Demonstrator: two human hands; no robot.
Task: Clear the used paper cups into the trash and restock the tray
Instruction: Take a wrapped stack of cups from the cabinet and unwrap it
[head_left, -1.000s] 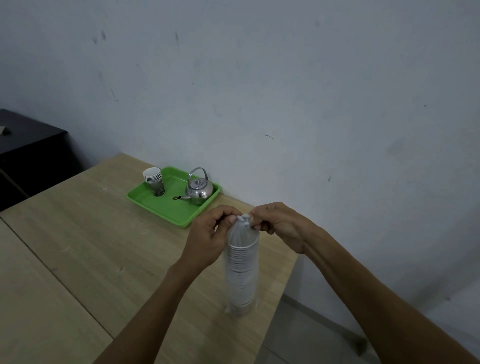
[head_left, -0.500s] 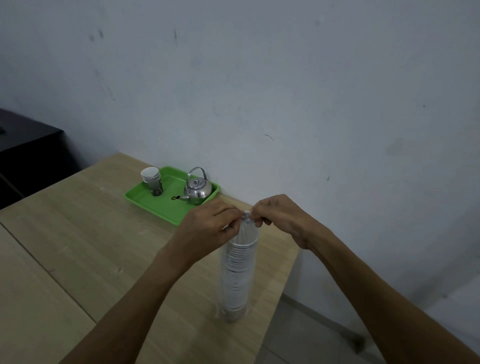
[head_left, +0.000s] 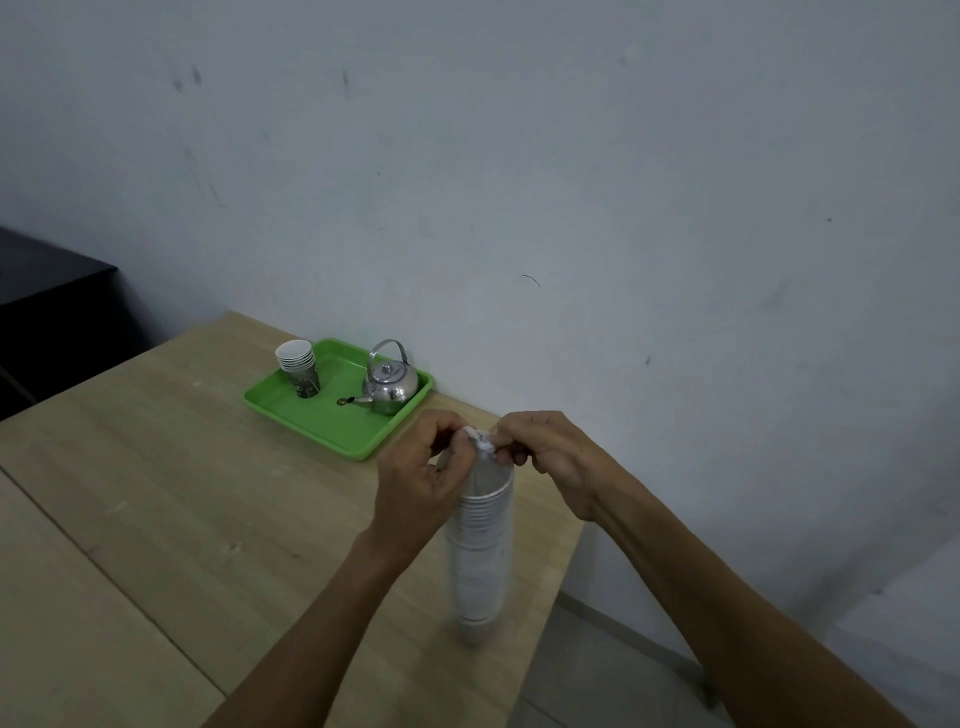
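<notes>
While upright, sleeve knot (head_left: 480, 442) between fingers (head_left: 519, 442)

the tray (head_left: 332, 434) sits on the table (head_left: 156, 493) against the wall (head_left: 571, 182). in it, a stack of paper cups (head_left: 298, 366) stands at the left end, a kettle (head_left: 390, 385) at the right. a sleeve of cups (head_left: 480, 551) stands on the table, before and right of the tray.

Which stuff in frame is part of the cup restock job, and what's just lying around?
Job:
- sleeve of cups in clear plastic, tied top pinched by left hand and right hand
- green tray
- cup stack on the tray

Lying about:
- metal kettle, also on the tray
- black cabinet, far left
</notes>
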